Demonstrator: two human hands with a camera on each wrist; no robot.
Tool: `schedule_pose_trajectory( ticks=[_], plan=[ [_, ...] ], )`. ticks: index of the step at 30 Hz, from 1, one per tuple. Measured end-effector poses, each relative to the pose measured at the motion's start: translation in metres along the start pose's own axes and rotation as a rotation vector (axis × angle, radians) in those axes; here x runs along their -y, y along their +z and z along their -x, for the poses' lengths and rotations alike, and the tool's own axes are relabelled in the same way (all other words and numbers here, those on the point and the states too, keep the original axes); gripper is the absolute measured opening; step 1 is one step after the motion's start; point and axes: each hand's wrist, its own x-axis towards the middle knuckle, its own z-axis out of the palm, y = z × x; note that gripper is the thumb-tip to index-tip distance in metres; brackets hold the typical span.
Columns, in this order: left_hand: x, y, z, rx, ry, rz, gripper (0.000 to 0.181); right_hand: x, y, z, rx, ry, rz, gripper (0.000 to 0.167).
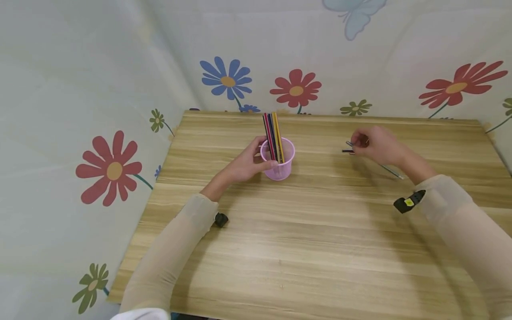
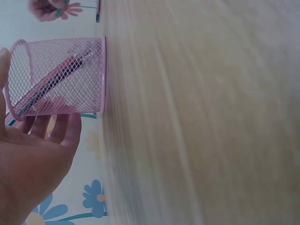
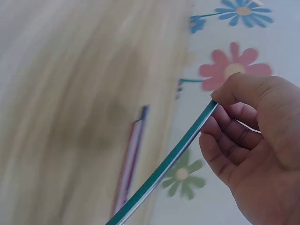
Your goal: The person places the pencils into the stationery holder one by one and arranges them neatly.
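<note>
A pink mesh pen cup [image 1: 283, 171] stands upright on the table, with several pencils [image 1: 273, 138] leaning inside it. My left hand [image 1: 248, 163] holds the cup from its left side, thumb in front and fingers behind. Between thumb and fingertips of my right hand [image 3: 262, 126] is one end of a green pencil with silver stripes [image 3: 164, 166], slanting down over the table. Beneath that hand lie a couple of other pencils [image 3: 129, 161], mostly covered by the hand in the head view.
The wooden table [image 1: 256, 249] ends at the back against a curtain [image 1: 256, 35] printed with flowers. The same cloth hangs along the left side. Dark wrist cameras [image 1: 409, 202] are strapped to both sleeves.
</note>
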Motion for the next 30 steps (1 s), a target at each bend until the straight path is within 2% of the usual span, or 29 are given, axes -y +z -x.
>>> schedule_pose_trajectory(
  ticks=[10,17,30],
  plan=[
    [0.001,0.001,0.003,0.011,-0.02,0.002,0.075,0.054,-0.013,-0.011,-0.078,-0.089,-0.108,0.012],
    [0.001,0.002,0.002,0.01,-0.014,0.006,0.075,0.091,-0.022,-0.024,-0.178,-0.178,-0.183,0.012],
    [-0.002,0.0,0.0,0.007,-0.003,0.022,0.074,0.131,-0.031,-0.044,-0.321,-0.233,-0.317,0.02]
  ],
)
